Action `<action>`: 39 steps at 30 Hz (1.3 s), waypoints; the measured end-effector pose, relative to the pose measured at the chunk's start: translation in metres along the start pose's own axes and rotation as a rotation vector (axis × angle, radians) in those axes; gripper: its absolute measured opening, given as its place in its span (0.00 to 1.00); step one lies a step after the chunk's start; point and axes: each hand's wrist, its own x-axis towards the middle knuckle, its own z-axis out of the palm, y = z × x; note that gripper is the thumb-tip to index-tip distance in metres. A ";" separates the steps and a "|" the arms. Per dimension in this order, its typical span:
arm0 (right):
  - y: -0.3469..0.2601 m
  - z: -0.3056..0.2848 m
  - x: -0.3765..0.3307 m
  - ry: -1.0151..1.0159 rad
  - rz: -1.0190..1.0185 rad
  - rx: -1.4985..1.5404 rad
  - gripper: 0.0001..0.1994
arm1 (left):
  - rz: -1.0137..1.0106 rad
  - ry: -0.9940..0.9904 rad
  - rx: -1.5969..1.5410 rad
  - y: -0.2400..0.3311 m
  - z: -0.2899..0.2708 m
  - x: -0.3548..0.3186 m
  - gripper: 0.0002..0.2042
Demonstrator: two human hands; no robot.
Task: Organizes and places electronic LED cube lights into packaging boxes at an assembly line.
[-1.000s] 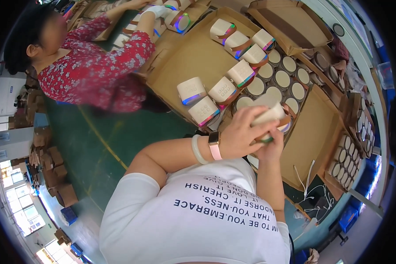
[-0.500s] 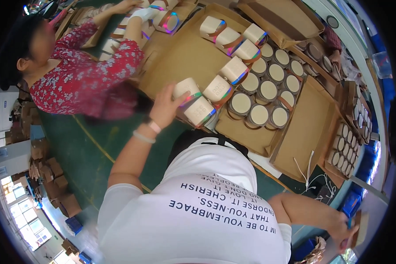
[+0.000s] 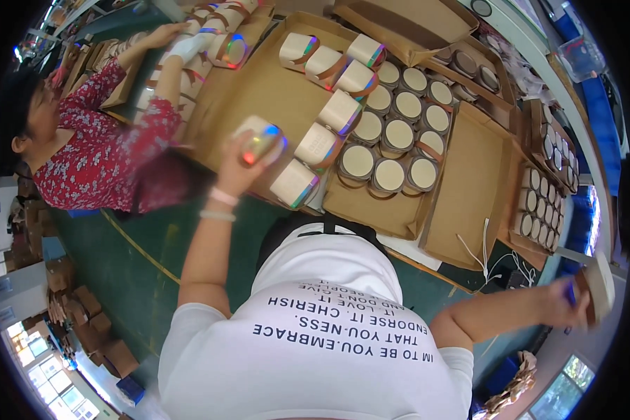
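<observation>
Left hand [image 3: 236, 168]: in the head view, we are curling our fingers around a lit unit [image 3: 262, 133], raising it left of centre, where half a second ago we were only touching it.
Right hand [image 3: 561, 304]: we are gripping a blurred cream piece [image 3: 600, 287] at the right edge, now riding higher.
Work: both our hands are carrying, leaving the tray [image 3: 248, 91] one lighter.
Materials: we are seeing smooth cream shells, glowing rings, brown straps, creased cardboard.
</observation>
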 end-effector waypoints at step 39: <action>0.019 0.161 -0.318 -1.343 1.289 0.008 0.46 | -0.179 0.362 -0.807 0.134 -0.014 0.007 0.26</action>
